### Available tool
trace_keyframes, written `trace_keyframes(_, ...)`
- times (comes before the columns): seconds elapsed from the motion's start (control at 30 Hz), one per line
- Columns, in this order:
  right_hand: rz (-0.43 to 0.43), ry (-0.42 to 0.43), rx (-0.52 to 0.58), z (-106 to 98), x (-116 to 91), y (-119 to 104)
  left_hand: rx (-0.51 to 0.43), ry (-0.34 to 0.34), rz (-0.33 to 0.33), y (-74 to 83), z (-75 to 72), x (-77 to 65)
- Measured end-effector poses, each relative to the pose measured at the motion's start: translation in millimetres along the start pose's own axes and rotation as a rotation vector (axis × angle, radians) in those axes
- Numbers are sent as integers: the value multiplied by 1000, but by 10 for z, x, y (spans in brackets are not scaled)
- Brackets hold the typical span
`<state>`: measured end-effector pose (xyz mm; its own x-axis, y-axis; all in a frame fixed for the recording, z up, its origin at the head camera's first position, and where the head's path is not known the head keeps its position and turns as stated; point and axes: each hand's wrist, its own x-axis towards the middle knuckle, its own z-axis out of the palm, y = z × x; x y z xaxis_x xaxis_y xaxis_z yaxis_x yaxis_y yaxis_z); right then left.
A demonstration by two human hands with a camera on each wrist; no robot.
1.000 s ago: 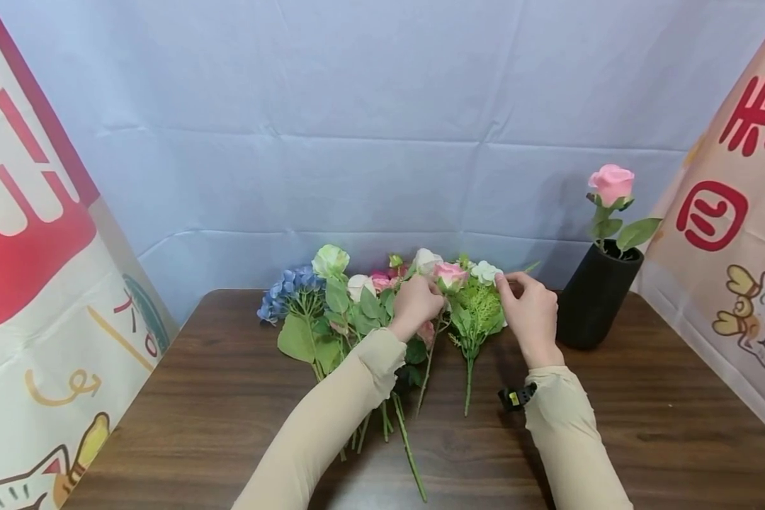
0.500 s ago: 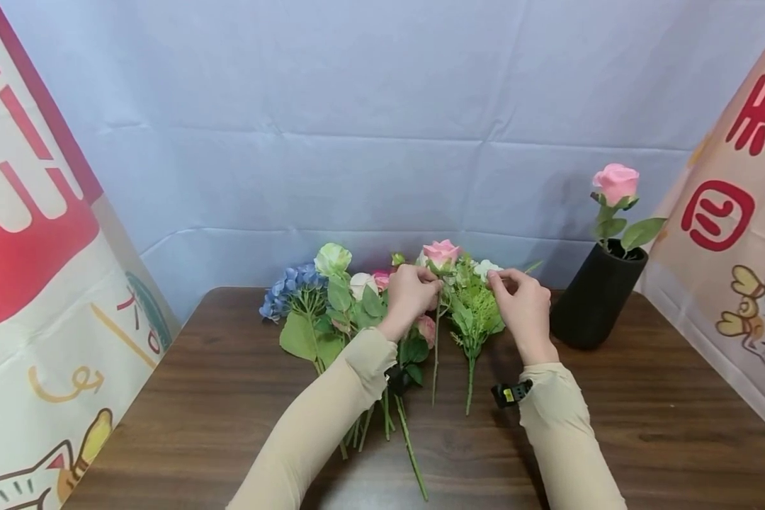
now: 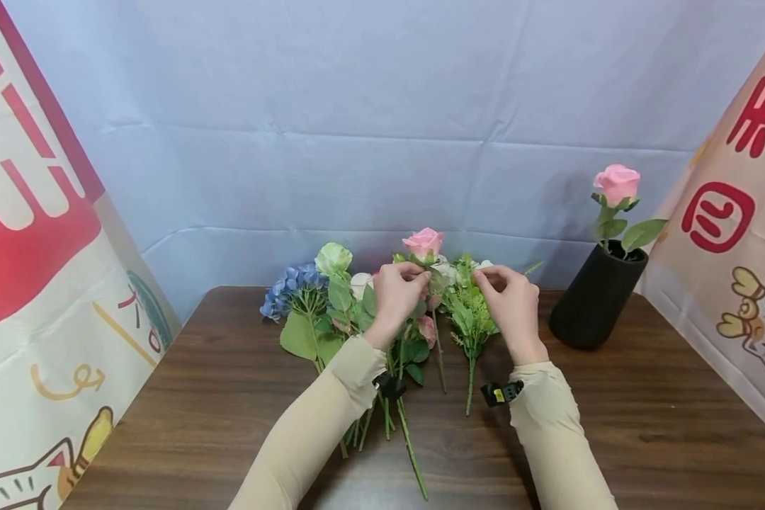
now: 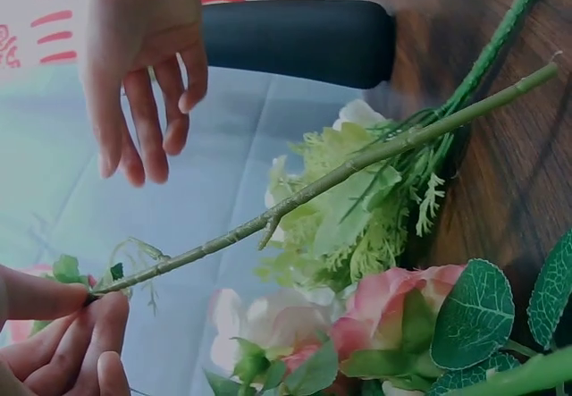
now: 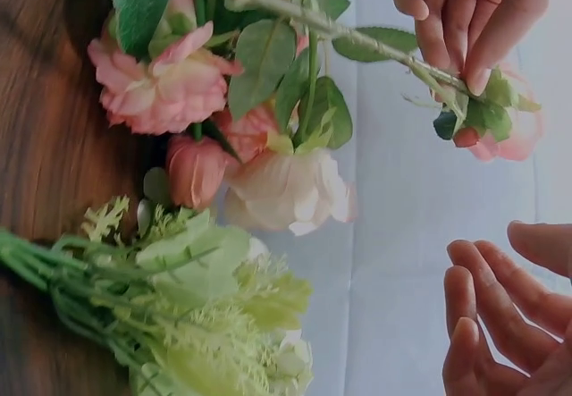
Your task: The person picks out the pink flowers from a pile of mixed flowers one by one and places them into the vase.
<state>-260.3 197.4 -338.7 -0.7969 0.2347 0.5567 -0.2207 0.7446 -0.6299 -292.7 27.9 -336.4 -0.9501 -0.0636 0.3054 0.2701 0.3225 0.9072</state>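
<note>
My left hand (image 3: 398,294) pinches the stem of a pink rose (image 3: 423,243) just below its bloom. In the left wrist view the bare rose stem (image 4: 304,195) slants down from the left fingertips. My right hand (image 3: 510,301) hovers beside it with loosely bent fingers, and the right wrist view shows nothing between them. Below the right hand lies a green leafy bunch with white flowers (image 3: 468,319). Pink roses (image 5: 170,83) and a cream rose (image 5: 290,190) lie under the held stem.
A black vase (image 3: 596,297) holding another pink rose (image 3: 617,184) stands at the table's back right. A blue hydrangea (image 3: 293,287) and a pale green rose (image 3: 333,259) lie to the left on the wooden table (image 3: 217,397). Cloth (image 3: 370,106) hangs behind.
The left hand has lifted the pink rose out of the pile, moving it up and left. The right hand has shifted slightly left.
</note>
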Motion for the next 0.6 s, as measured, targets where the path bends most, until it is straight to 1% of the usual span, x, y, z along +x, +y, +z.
trace_keyframes(0.1, -16, 3, 15, 23, 0, -50, -17, 27, 28, -3, -35, -11)
trace_keyframes(0.17, -21, -4, 26, 41, -3, -81, -10, 49, 44, -13, -56, -17)
trace_keyframes(0.3, -35, -27, 52, 74, -11, -138, -39, 67, 48, -22, -98, -32)
trace_keyframes(0.4, -56, -37, 75, 101, -7, -176, -85, 70, 42, -11, -127, -55)
trace_keyframes(0.53, -68, -58, 139, 151, 2, -209, -154, 93, 43, -3, -153, -77)
trace_keyframes(0.6, -91, -61, 193, 265, 40, -95, -191, 105, 49, -5, -164, -81)
